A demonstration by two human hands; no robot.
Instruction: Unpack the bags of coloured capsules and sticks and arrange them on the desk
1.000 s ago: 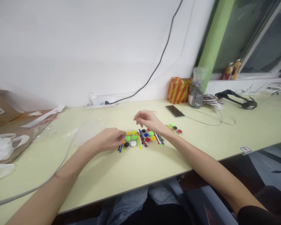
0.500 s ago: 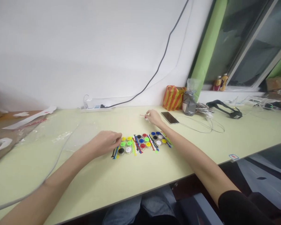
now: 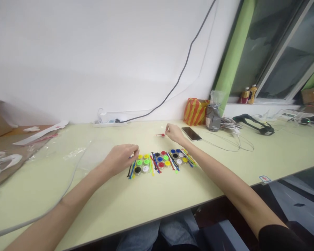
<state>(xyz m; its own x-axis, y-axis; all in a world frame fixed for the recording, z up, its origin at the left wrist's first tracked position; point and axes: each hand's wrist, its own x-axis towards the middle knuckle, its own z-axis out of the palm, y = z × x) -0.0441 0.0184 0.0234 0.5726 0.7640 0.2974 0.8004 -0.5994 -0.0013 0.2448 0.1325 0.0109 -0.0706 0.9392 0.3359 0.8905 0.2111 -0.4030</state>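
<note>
A red arrow-shaped spinner [image 3: 162,135] on a small clear base stands on the table towards the wall. My right hand [image 3: 174,132] is just to its right, fingers bent and slightly apart, with nothing visible in them. My left hand [image 3: 123,156] hovers at the left end of the rows, its fingers curled; whatever they may hold is hidden. Round clear-sided pieces with coloured tops, such as a black one [image 3: 137,170] and a white one [image 3: 146,169], lie in groups. Between the groups lie thin coloured arrows, among them a blue arrow [image 3: 132,170].
A phone [image 3: 192,133] lies right of my right hand, before a striped bag [image 3: 196,111] and a grey pouch [image 3: 212,118]. A grey cable [image 3: 65,195] runs under my left forearm. A power strip [image 3: 108,122] sits against the wall. Clear plastic wrap [image 3: 75,153] lies left.
My right hand has let go of the red spinner and drawn slightly right of it; the spinner now stands on its own. My left hand has stayed about where it was. The view has shifted slightly.
</note>
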